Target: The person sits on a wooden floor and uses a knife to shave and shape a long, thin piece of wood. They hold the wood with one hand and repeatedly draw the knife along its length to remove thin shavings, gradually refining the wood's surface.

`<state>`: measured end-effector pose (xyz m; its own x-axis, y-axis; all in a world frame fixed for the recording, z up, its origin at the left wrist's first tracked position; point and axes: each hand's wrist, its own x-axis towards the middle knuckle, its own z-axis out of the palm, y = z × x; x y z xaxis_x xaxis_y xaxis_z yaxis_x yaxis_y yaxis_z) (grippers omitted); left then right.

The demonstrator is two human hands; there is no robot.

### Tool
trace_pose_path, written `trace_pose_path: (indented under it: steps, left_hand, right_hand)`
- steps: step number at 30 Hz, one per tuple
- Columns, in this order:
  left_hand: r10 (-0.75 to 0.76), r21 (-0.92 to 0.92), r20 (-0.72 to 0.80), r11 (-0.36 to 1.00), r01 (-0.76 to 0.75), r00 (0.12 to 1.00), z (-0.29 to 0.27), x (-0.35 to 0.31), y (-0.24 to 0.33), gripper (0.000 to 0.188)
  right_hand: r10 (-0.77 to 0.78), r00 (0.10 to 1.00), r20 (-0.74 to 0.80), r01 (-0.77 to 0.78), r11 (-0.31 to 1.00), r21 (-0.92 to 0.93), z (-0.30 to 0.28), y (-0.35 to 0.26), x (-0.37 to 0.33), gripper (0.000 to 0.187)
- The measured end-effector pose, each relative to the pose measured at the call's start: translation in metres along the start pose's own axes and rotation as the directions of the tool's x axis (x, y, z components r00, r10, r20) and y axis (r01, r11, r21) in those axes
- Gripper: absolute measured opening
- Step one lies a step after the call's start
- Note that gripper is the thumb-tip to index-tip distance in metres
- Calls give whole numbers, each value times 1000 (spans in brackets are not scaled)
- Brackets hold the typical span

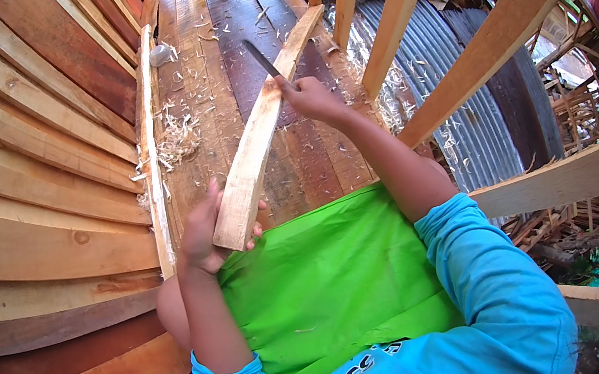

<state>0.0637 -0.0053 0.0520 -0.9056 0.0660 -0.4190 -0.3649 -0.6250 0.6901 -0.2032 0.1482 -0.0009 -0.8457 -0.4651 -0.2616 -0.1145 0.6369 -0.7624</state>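
Note:
A long pale strip of wood [254,155] slants away from my lap toward the far right, its far end by the railing posts. My left hand [203,232] is wrapped round its near end, fingertips showing on the right side. My right hand [310,99] grips a knife, its handle hidden in the fist. The dark knife blade [260,58] points up and left, crossing the wood's upper part close to its surface. A green cloth [330,270] covers my lap under the near end of the wood.
Curly wood shavings [177,140] lie on the plank floor [198,68], beside a small clear object [161,53]. A board wall [35,185] rises at left, with a pale strip [152,157] along its base. At right, wooden railing posts [396,9] stand before corrugated metal sheets [478,131].

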Motion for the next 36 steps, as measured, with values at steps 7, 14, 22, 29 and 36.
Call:
trace_pose_path:
  steps: [7,14,22,29,36]
  left_hand:
    - [-44,320,-300,937,143,953,-10,14,-7,51]
    - [12,472,-340,867,160,940,-26,17,-20,58]
    - [38,476,-460,854,210,887,-29,31,-28,56]
    - [43,456,-504,861,224,862,-25,31,-27,61]
    - [8,469,-523,837,281,852,-26,30,-26,57]
  right_hand:
    - [-262,955,136,264,965,8,-10,44,4,48]
    - [-69,994,90,94,947,-307,-1,2,-23,59]
    - [-50,998,-26,38,934,-354,11,6,-20,59]
    - [-81,997,12,80,922,-378,6,1,-21,56]
    - [-85,995,-60,54,912,-407,4,-17,-25,55]
